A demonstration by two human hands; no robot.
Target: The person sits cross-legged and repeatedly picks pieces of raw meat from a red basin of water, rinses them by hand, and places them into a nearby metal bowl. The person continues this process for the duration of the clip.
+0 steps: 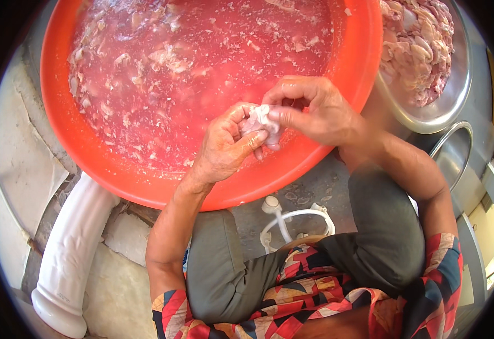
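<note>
pale pink and whitish, the piece of raw meat (261, 121) sits at the centre of the frame, pinched between both hands just above the near rim of the orange plastic basin (66, 121). the left hand (224, 148) cups it from below and from the left, fingers curled and the thumb pressed up against the scrap; the right hand (315, 110) comes in from the right with fingers bent tight over its top edge, thumb and forefinger closed on a fold of it. both grips are closed on the same piece, with no open gap showing. the basin fills the upper half of the frame and holds cloudy pink water with many similar pale scraps (168, 59) floating in it. at the upper right a steel bowl (456, 96) is heaped with more pale meat pieces (416, 45), and a second steel vessel (456, 150) shows its rim just below it. the step in hand looks like cleaning or peeling one scrap by pulling it apart between the fingers. the next move would likely call for a firm pinch and a steady pull, since the wet piece seems slippery and soft. a white pipe (74, 248) lies at the lower left beside the person's knee.
</note>
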